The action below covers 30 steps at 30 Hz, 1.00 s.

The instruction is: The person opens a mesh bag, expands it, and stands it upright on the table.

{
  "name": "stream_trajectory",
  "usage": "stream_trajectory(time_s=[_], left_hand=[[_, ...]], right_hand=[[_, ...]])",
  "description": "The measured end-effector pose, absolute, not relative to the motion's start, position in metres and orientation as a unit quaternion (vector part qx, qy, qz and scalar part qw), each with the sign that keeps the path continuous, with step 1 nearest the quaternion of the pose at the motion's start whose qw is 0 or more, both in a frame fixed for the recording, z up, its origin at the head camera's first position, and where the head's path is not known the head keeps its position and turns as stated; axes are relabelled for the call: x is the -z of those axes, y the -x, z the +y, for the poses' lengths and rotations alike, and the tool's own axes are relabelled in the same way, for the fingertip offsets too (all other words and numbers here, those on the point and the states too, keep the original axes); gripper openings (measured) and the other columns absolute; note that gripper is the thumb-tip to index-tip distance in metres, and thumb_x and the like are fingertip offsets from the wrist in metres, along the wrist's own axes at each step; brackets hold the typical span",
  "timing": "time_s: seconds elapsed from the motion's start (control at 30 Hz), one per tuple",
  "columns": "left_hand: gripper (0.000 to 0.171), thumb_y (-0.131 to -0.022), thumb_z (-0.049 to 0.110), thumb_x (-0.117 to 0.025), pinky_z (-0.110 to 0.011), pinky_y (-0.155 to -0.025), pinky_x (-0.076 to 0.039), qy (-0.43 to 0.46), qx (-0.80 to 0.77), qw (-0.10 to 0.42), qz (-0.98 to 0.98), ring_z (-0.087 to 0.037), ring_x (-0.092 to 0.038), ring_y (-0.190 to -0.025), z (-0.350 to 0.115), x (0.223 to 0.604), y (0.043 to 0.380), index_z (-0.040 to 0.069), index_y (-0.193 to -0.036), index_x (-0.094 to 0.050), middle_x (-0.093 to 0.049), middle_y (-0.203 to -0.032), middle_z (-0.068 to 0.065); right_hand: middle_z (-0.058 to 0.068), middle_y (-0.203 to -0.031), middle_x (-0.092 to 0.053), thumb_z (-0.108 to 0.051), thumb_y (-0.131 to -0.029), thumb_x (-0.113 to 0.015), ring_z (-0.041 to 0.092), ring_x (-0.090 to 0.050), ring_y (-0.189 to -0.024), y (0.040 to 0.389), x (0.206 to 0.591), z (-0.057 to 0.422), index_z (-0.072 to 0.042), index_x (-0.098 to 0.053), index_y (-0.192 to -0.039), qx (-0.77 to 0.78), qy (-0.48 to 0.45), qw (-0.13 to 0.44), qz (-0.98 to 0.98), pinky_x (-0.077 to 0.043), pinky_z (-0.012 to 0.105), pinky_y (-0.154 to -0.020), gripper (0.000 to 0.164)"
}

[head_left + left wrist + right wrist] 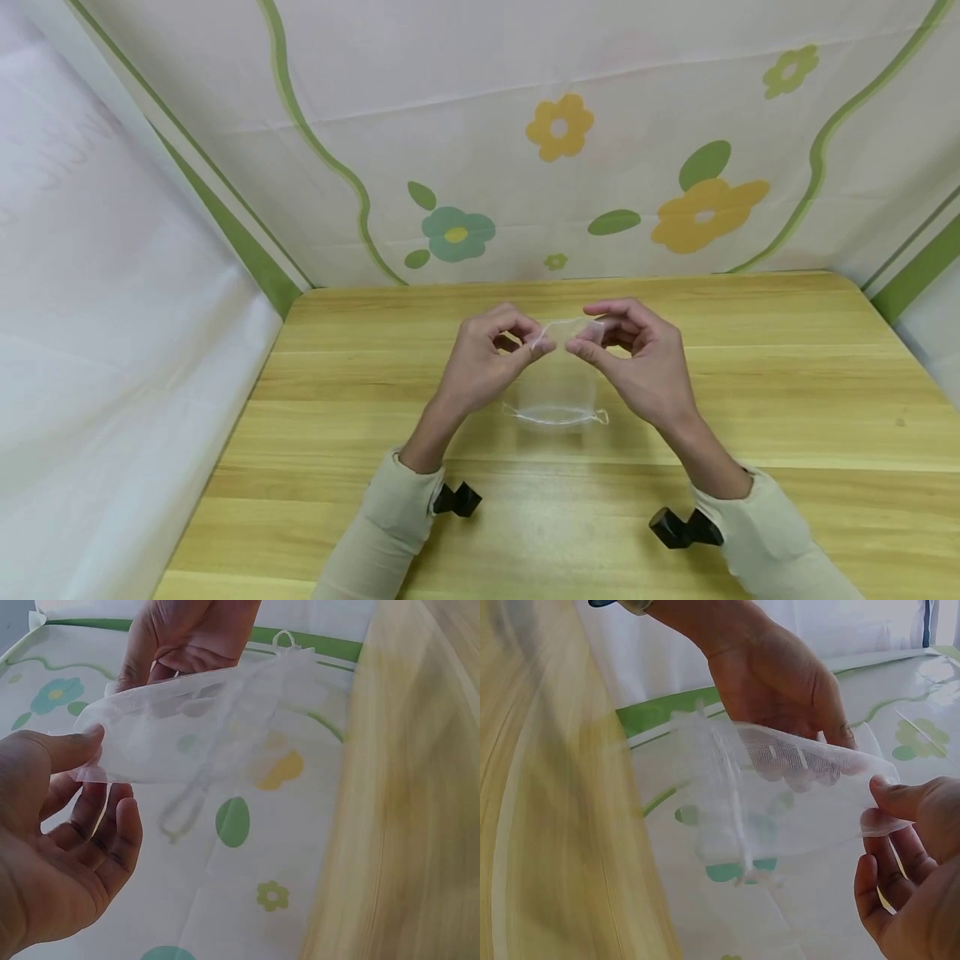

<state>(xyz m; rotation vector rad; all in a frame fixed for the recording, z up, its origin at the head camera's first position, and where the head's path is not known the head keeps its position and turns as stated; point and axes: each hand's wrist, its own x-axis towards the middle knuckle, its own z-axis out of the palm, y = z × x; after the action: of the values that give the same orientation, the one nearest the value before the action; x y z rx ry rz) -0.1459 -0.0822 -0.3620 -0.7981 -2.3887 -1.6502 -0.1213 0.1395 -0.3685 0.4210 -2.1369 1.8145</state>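
A sheer white mesh drawstring pouch [558,383] hangs between both hands above the wooden table. My left hand [487,354] pinches one upper corner between thumb and fingertips. At the opposite corner my right hand [645,362] pinches the mesh, its index finger lifted along the upper edge. The gathered drawstring end points down toward me, with a small cord loop [602,417] at its right side. In the left wrist view the pouch [172,735] looks flat and see-through. Through the pouch [802,787] in the right wrist view, fingers of the left hand show behind the mesh.
The wooden table [337,492] spreads below both hands. A white cloth wall [480,150] with printed flowers rises behind its far edge, and another white sheet [135,333] hangs at the left. Black wrist mounts [457,500] stick out from the beige sleeves.
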Motion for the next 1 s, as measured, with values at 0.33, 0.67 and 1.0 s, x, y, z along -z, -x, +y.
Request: stream_trajectory(time_s=[0.33,0.67,1.0], left_hand=[[0.013,-0.103,0.016,-0.075,-0.029,-0.074,-0.064,0.266,0.548,0.045,-0.792,-0.013,-0.065,-0.086,-0.0827,0.3603,0.1457,0.006,-0.102,-0.083,-0.076,-0.101,-0.008],[0.008,-0.101,0.013,-0.077,-0.027,-0.077,-0.063,0.26,0.55,0.053,-0.792,-0.012,-0.065,-0.086,-0.0829,0.3607,0.1447,0.005,-0.104,-0.079,-0.075,-0.1,-0.009],[0.009,-0.101,0.013,-0.075,-0.03,-0.076,-0.063,0.272,0.542,0.05,-0.794,-0.012,-0.062,-0.082,-0.0808,0.3614,0.1456,0.006,-0.098,-0.079,-0.075,-0.096,-0.008]], right_hand=[[-0.015,-0.101,-0.081,0.004,-0.093,-0.079,0.002,-0.077,-0.092,0.1206,0.3692,0.1397,-0.001,-0.07,-0.128,-0.624,-0.166,0.135,-0.752,-0.061,0.018,-0.084,0.036],[-0.016,-0.095,-0.081,0.007,-0.09,-0.082,0.004,-0.077,-0.089,0.1195,0.3679,0.1399,0.0,-0.071,-0.125,-0.624,-0.153,0.151,-0.752,-0.061,0.017,-0.087,0.038],[-0.017,-0.095,-0.08,0.01,-0.089,-0.081,0.003,-0.077,-0.09,0.1202,0.3682,0.1397,0.002,-0.07,-0.124,-0.624,-0.165,0.152,-0.749,-0.06,0.016,-0.087,0.037]])
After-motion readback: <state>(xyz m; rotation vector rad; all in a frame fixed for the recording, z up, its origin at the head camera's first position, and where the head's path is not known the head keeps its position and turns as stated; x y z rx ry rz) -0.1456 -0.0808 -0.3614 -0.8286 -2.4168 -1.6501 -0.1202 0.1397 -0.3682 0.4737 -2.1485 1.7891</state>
